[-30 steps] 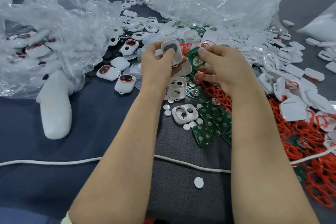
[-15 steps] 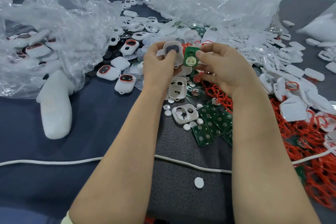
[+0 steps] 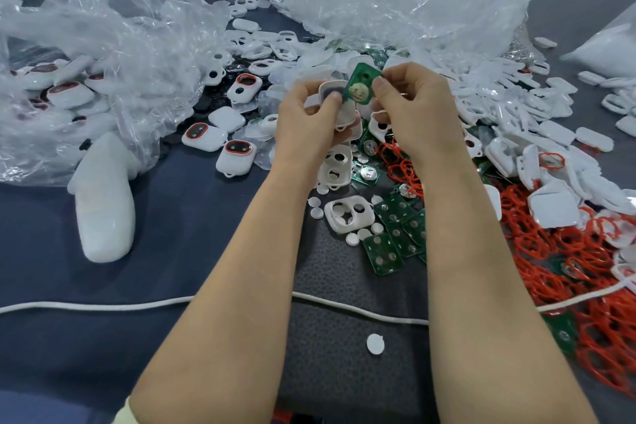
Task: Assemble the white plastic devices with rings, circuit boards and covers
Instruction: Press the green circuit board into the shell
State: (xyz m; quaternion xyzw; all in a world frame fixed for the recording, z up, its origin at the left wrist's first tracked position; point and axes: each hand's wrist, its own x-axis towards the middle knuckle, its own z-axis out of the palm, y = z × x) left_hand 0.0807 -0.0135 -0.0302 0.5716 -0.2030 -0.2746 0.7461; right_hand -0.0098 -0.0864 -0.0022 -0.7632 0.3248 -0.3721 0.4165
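My left hand [image 3: 306,120] grips a white plastic shell [image 3: 339,103] with a dark oval opening, held up above the table. My right hand [image 3: 413,107] pinches a green circuit board [image 3: 361,86] with a round metal disc, tilted and touching the shell's upper right edge. Below the hands lie two empty white shells [image 3: 349,213], more green boards [image 3: 392,237] and small white round buttons [image 3: 375,343]. A heap of red rings [image 3: 568,251] spreads to the right. Finished white devices with red-rimmed windows [image 3: 235,155] sit at the left.
Crumpled clear plastic bags [image 3: 113,55] rise at the left and back [image 3: 395,0]. A pile of white covers [image 3: 537,120] fills the right. A white cord [image 3: 86,306] crosses the dark cloth near me. A white foam-like block [image 3: 103,203] lies at the left.
My right hand has brought the green circuit board up from behind its fingers to the shell's edge, turning its disc side towards me. The left hand kept the shell nearly still.
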